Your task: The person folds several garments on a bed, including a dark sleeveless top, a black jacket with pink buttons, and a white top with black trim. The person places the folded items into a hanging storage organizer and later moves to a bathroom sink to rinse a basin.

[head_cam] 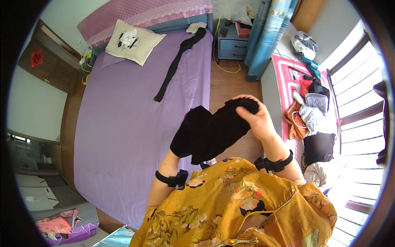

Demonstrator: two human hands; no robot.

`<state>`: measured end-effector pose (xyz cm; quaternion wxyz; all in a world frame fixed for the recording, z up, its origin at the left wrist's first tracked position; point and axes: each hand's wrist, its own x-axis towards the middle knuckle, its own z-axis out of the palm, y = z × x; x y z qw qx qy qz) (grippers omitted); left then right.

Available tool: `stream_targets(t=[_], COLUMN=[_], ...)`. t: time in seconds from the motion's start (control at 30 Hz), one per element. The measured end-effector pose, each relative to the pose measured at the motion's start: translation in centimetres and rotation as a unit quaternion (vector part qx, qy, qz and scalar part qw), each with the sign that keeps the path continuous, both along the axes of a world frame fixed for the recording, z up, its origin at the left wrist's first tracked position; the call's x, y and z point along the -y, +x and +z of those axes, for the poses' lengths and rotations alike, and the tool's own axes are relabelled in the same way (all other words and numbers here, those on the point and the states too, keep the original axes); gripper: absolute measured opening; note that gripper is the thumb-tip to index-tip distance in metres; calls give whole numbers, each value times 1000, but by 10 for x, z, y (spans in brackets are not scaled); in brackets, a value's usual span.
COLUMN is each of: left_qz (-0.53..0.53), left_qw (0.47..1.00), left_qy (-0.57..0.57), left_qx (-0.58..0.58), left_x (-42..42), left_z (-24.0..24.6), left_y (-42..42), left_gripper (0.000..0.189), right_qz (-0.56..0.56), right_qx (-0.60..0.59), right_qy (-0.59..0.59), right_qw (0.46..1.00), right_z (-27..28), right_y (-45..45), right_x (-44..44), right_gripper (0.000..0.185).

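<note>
A black cloth garment [213,129] is stretched out in front of my chest, over the bed's edge and the floor. My right hand [259,115] grips its ruffled edge at the upper right, thumb on top and fingers behind. The cloth covers my left hand; only my left forearm [168,166] shows below it, so the fingers' position is hidden. A small magenta bit shows at the garment's upper left edge. On the purple bed sheet [123,123] lies a long black stocking-like garment [177,61], stretched toward the headboard.
A cream pillow [139,52] bears crumpled white cloth. Beyond the bed stand a blue nightstand [233,48] and a blue curtain [265,40]. Along the window ledge, clothes [313,105] and a black cushion-like item [319,148] lie on a pink mat [280,74]. A yellow cable [226,71] crosses the floor.
</note>
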<state>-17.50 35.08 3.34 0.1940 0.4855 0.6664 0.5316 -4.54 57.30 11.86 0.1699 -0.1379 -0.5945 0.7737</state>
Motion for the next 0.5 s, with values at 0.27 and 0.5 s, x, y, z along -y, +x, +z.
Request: stream_targets(t=[0.27, 0.5], left_qz=[-70, 28], left_qw=[974, 850], left_qy=[-210, -93], left_qx=[50, 517], left_x=[12, -41], left_z=[53, 105], left_y=[81, 166], left_gripper=[64, 36], right_qz=[-27, 34], right_qx=[-141, -78], right_qy=[-201, 28], right_qw=[969, 996], right_z=[37, 48], right_y=[123, 180], right_x=[-7, 23], right_gripper=[28, 28])
